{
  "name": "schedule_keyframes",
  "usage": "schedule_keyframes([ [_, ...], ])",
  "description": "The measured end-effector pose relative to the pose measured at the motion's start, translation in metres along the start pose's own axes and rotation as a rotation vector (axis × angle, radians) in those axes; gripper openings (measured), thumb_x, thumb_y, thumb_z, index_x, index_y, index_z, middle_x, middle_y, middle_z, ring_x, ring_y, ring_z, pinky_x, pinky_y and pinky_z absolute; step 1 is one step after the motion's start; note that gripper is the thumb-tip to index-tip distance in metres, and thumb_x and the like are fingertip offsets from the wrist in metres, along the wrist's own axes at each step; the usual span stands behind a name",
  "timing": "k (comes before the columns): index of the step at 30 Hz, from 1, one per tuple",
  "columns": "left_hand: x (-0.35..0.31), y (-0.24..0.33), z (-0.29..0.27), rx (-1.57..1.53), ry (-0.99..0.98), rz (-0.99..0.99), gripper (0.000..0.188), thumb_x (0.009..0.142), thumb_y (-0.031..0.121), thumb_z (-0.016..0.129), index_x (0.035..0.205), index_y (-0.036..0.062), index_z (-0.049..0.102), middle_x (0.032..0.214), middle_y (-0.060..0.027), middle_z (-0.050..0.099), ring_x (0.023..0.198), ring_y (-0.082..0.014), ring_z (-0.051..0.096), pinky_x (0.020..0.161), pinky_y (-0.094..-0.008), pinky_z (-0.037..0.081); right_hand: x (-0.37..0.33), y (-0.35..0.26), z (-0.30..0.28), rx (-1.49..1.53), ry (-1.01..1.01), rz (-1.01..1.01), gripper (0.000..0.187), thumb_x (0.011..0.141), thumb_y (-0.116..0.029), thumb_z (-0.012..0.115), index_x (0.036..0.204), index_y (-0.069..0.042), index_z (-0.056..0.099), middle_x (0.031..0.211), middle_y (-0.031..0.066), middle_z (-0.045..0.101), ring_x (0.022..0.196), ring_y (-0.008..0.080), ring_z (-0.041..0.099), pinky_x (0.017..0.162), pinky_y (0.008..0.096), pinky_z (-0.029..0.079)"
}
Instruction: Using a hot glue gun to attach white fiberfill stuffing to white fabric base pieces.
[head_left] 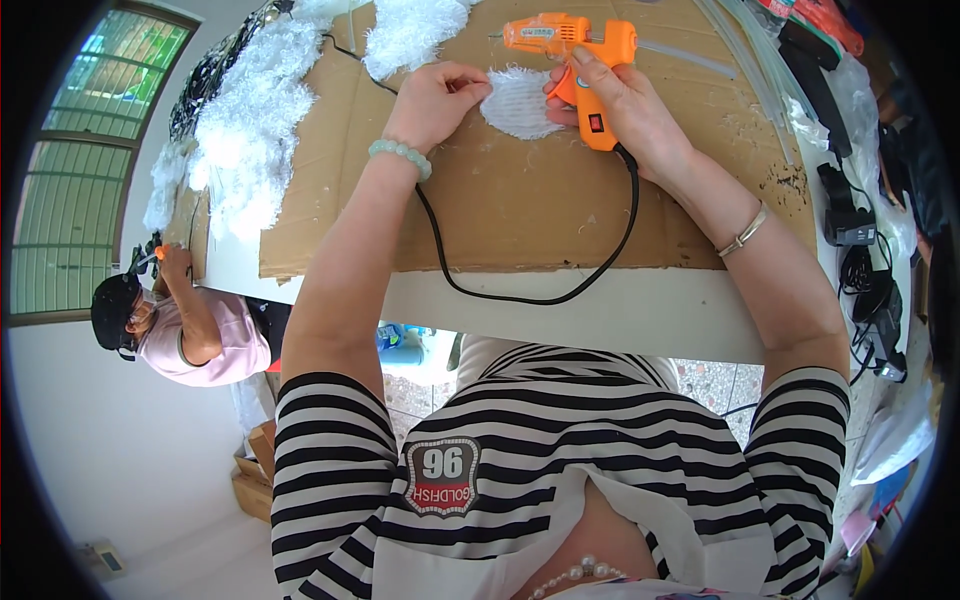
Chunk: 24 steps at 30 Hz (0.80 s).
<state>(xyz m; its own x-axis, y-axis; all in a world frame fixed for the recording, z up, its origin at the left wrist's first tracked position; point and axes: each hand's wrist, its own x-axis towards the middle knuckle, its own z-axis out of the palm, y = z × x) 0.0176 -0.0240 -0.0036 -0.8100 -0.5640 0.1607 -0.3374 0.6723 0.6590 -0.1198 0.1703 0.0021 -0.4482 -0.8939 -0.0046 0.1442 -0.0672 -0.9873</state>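
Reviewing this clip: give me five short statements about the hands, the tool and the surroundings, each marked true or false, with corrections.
1. The right hand holds an orange glue gun. True.
2. The left hand is well away from the white fluffy piece. False: its fingertips are at the piece's left edge.
3. A black cord runs from the gun's handle. True.
4. The beaded bracelet is on the right wrist. False: it is on the left.
5. The co-worker wears a pink top. True.
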Motion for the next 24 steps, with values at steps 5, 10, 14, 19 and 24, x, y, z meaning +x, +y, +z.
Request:
schedule_keyframes([
  [5,-0.002,0.003,0.009,-0.006,0.002,0.069,0.019,0.082,0.016,0.066,0.094,0.0016,0.069,0.079,-0.0039,0.065,0.072,-0.0106,0.056,0.068,-0.0251,0.047,0.003,0.004,-0.002,0.009,-0.002,-0.03,0.047,0.095,-0.048,0.042,0.105,-0.004,0.056,0.09,0.0045,0.062,0.082,0.0149,0.064,0.066,0.0241,0.047],
  [10,-0.003,0.002,-0.001,-0.184,0.034,-0.008,0.018,0.083,0.018,0.062,0.093,0.0039,0.069,0.075,-0.0071,0.065,0.068,-0.0161,0.059,0.068,-0.0285,0.048,0.002,0.001,-0.002,0.002,0.005,0.016,0.047,0.096,-0.047,0.042,0.106,-0.004,0.056,0.091,0.0043,0.062,0.082,0.0154,0.065,0.064,0.0241,0.047],
  [14,-0.002,-0.008,-0.003,-0.001,0.123,-0.005,0.018,0.085,0.015,0.06,0.098,0.0044,0.068,0.078,-0.0071,0.066,0.071,-0.0146,0.059,0.067,-0.0271,0.048,0.002,0.001,0.0,-0.012,0.013,0.017,0.046,0.096,-0.047,0.042,0.106,-0.003,0.056,0.092,0.0043,0.062,0.082,0.0157,0.065,0.063,0.0242,0.047],
  [19,-0.002,0.004,0.004,0.077,0.058,0.073,0.018,0.086,0.012,0.059,0.1,0.0051,0.068,0.081,-0.0058,0.067,0.071,-0.0105,0.059,0.066,-0.0252,0.047,0.002,0.002,-0.001,-0.004,0.016,0.024,0.046,0.096,-0.046,0.043,0.107,-0.003,0.056,0.093,0.0046,0.063,0.082,0.016,0.064,0.067,0.0252,0.048],
  [24,-0.007,0.012,0.003,0.244,0.006,0.307,0.017,0.085,0.009,0.058,0.099,0.0039,0.067,0.079,-0.0098,0.066,0.069,-0.0205,0.062,0.069,-0.0277,0.048,0.002,0.001,0.001,0.014,0.015,0.027,0.045,0.096,-0.045,0.043,0.106,-0.003,0.056,0.093,0.0049,0.063,0.083,0.0157,0.064,0.068,0.0254,0.048],
])
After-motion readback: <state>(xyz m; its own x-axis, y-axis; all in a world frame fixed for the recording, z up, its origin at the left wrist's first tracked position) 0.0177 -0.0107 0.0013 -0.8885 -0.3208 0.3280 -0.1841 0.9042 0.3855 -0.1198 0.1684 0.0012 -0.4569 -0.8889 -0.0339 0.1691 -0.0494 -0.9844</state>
